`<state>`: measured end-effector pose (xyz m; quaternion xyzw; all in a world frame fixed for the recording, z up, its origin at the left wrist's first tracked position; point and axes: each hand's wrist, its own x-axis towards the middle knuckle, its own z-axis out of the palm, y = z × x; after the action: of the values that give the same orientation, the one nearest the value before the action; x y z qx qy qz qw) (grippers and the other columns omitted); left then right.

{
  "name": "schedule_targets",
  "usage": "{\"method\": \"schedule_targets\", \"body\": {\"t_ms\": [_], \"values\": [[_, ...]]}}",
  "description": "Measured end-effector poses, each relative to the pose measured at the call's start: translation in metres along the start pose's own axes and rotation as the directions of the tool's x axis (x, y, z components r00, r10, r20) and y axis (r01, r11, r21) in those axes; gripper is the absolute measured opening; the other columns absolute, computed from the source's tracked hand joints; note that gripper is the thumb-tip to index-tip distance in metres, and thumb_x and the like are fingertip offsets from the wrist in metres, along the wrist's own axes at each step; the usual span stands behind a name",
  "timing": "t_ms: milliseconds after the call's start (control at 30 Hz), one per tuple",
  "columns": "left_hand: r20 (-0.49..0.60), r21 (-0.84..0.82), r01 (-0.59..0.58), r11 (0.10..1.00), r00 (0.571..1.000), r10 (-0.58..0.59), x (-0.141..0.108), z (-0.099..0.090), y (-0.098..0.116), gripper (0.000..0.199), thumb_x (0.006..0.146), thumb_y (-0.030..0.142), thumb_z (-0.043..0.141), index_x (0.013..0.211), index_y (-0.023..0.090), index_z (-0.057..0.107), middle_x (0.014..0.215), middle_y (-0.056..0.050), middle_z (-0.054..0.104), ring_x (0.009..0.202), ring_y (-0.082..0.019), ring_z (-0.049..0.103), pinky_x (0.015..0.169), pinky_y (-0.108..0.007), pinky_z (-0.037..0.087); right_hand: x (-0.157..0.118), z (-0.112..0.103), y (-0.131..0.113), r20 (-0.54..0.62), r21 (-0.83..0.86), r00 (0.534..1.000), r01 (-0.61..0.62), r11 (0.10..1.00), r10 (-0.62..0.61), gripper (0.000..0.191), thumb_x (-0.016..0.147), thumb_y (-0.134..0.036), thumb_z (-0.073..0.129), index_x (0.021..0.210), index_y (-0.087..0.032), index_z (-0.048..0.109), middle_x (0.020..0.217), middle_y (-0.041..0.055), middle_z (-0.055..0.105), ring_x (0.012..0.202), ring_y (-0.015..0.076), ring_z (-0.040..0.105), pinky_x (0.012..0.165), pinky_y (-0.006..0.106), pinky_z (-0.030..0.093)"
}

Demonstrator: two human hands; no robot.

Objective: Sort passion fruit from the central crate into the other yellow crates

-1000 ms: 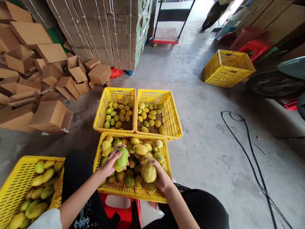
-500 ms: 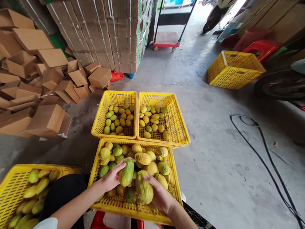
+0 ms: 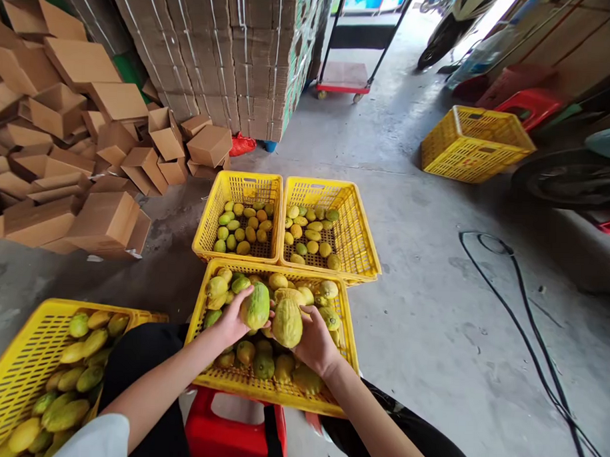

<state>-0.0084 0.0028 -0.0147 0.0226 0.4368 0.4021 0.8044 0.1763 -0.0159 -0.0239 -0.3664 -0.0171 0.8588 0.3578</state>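
Observation:
A smooth green fruit (image 3: 256,307) is in my left hand (image 3: 232,320), its fingers wrapped round the left side. Beside it, my right hand (image 3: 317,341) grips a ridged yellow-green fruit (image 3: 287,323). Both fruits are held close together over a yellow crate (image 3: 348,350) full of yellow and green fruits. Behind that crate stand two more yellow crates, one on the left (image 3: 203,228) and one on the right (image 3: 362,240), each with a layer of smaller fruits on the bottom.
Another yellow crate (image 3: 5,365) with fruits stands at my lower left. A red stool (image 3: 228,429) is below the front crate. Cardboard boxes (image 3: 102,221) lie at the left. A yellow crate (image 3: 475,144), a cable (image 3: 527,309) and a trolley (image 3: 345,76) are farther off.
Both hands have lifted the two fruits a little, away from the pile. The ridged fruit in my right hand has turned more upright. The camera view has shifted slightly.

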Motion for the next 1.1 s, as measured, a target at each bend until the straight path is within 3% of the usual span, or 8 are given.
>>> {"method": "schedule_targets", "body": {"t_ms": [133,300,467,667,833,1100], "values": [[0.038,-0.102,0.037,0.994,0.999,-0.033,-0.005,0.001,0.012,0.030,0.096,0.034,0.045,0.103,0.012,0.065,0.086,-0.014,0.072,0.083,-0.028,0.073,0.073,-0.041,0.057,-0.002,-0.001,-0.005,0.132,-0.018,0.991,0.023,1.000,-0.020,0.038,0.071,-0.041,0.073,0.103,-0.020,0.067,0.097,0.0090,0.076,0.102,0.0301,0.070,0.087,0.044,0.057],[0.090,-0.029,0.018,0.999,0.996,-0.016,-0.012,0.000,0.009,0.028,0.091,0.038,0.058,0.097,0.011,0.064,0.080,-0.011,0.071,0.070,-0.024,0.071,0.058,-0.033,0.055,-0.007,-0.005,-0.001,-0.022,-0.017,0.995,0.097,0.995,-0.097,0.035,0.077,-0.043,0.077,0.100,-0.019,0.066,0.087,0.0037,0.076,0.077,0.0197,0.072,0.079,0.037,0.060],[0.077,0.053,-0.018,0.998,0.997,0.014,-0.020,0.008,-0.002,0.025,0.090,0.033,0.056,0.095,0.011,0.065,0.085,-0.013,0.071,0.066,-0.022,0.069,0.047,-0.028,0.049,-0.012,0.001,0.007,0.028,-0.064,0.997,0.072,0.995,-0.070,0.037,0.075,-0.040,0.079,0.100,-0.017,0.066,0.088,0.0080,0.075,0.087,0.0238,0.073,0.082,0.039,0.062],[0.059,-0.020,0.016,1.000,0.998,-0.015,-0.027,0.016,-0.002,0.039,0.096,0.041,0.041,0.095,0.012,0.066,0.085,-0.014,0.071,0.074,-0.025,0.071,0.058,-0.034,0.055,-0.019,0.011,0.006,0.069,-0.015,0.988,0.138,0.990,-0.136,0.031,0.077,-0.042,0.067,0.099,-0.020,0.066,0.096,0.0089,0.076,0.102,0.0290,0.071,0.085,0.045,0.061],[0.060,-0.113,-0.010,0.994,0.998,0.017,-0.023,0.012,0.006,0.029,0.095,0.032,0.044,0.102,0.014,0.065,0.087,-0.012,0.072,0.086,-0.025,0.072,0.076,-0.040,0.058,-0.025,0.010,-0.001,0.134,-0.009,0.978,0.161,0.987,-0.158,0.034,0.071,-0.034,0.061,0.102,-0.021,0.065,0.100,0.0086,0.076,0.108,0.0310,0.070,0.089,0.046,0.059],[0.083,0.042,-0.070,0.997,0.994,0.066,-0.029,0.014,-0.006,0.025,0.095,0.034,0.052,0.105,0.014,0.063,0.081,-0.009,0.071,0.073,-0.023,0.072,0.064,-0.035,0.060,-0.028,0.013,0.008,0.083,-0.057,0.968,0.243,0.968,-0.238,0.031,0.079,-0.036,0.073,0.103,-0.019,0.064,0.091,0.0046,0.077,0.090,0.0232,0.075,0.081,0.038,0.063]]}}
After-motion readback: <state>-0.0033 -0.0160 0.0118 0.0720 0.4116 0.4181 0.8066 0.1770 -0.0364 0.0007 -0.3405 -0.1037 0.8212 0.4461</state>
